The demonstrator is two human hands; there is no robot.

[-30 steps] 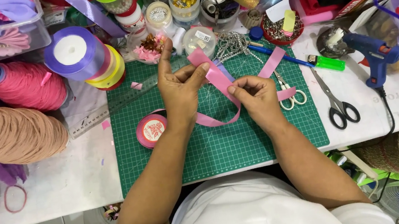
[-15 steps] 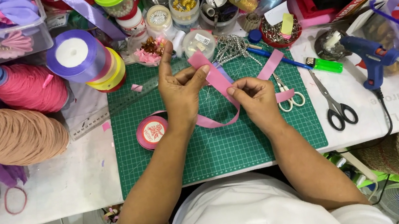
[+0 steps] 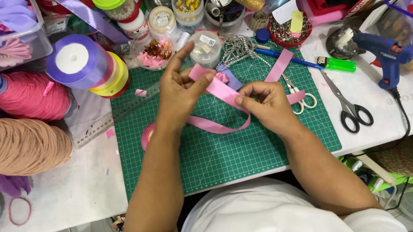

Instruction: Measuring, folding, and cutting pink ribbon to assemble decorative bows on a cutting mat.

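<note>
Ribbon [image 3: 220,126] half-folded: left hand [image 3: 179,90] and right hand [image 3: 267,105] pinch one loop; spool [image 3: 145,136] end uncut, scissors [image 3: 301,98] untouched.

The near half of the green cutting mat [image 3: 231,154] lies bare below both hands, so a hand could pass freely there, as on the white table [image 3: 71,191] strip to its left. Farther back, jars [image 3: 189,2], ribbon rolls [image 3: 83,62] and thread cones [image 3: 20,146] crowd the way, and scissors [image 3: 348,106] and a blue glue gun [image 3: 384,56] block the right
</note>
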